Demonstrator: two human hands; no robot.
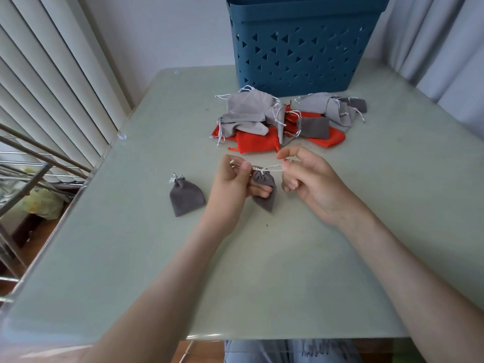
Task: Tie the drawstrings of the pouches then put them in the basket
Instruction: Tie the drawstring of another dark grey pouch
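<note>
Left hand (230, 186), right hand (313, 183) pinch drawstring (271, 167) of grey pouch (267, 201).

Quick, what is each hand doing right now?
Left hand: closed, holding the grey pouch, pinching its string.
Right hand: closed, pinching the string's other end.

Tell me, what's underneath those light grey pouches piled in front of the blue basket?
Red pouches poke out from under the light grey pouches, lying on the table. How many are buried is covered from view.
</note>
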